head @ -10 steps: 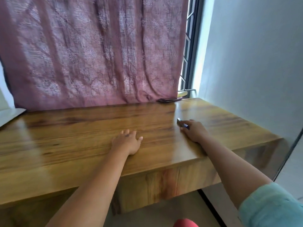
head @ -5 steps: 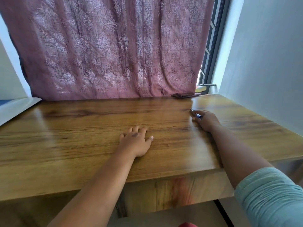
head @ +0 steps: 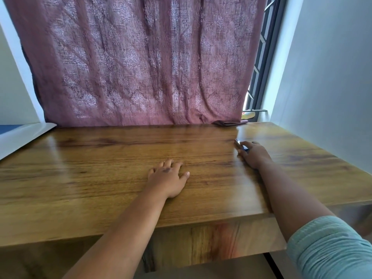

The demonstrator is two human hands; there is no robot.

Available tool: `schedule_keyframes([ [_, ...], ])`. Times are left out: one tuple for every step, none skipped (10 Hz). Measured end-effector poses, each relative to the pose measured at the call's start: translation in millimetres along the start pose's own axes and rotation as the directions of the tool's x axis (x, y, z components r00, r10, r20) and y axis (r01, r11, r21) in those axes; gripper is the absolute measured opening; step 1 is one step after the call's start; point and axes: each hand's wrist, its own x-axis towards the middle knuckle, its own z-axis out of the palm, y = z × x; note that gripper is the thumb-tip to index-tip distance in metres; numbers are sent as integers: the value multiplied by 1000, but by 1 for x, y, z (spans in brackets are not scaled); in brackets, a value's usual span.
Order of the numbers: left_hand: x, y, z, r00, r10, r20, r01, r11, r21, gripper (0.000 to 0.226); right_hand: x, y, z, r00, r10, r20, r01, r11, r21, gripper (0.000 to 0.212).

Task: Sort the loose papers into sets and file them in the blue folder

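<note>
- Two hands are on the desk (head: 100,178) and neither has any paper. The left hand (head: 168,179) lies flat, palm down, fingers (head: 171,164) spread and holding nothing.
- The right hand (head: 254,156) rests further back, fingers curled around a small dark pen-like thing (head: 241,146) with a blue bit. Can't tell exactly what it is.
- The papers, I think, are that pale sheet stack (head: 24,137) at the far left edge, with a strip of blue (head: 10,128) behind it that might be the folder. Both are mostly cut off, so not sure.
- Handling guess: loose sheets are light, floppy and slidey on a glossy top like this. I'd pinch the stack by an edge or corner, or drag it closer first.
- Nothing sits between the hands and the stack. The curtain (head: 141,67) hangs at the back, its hem touching the desk, well out of the way.
- Right hand probably needs to drop that pen thing first.
</note>
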Motion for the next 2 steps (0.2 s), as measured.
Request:
schedule_keyframes([
  [1,-2,1,1000,-2,1,2,1000,-18,59,2,0,0,1000,-3,9,3,1000,6,52],
  [2,-1,0,1000,7,-21,-7,1000,-15,59,-1,-5,0,999,-12,-31,12,1000,16,56],
])
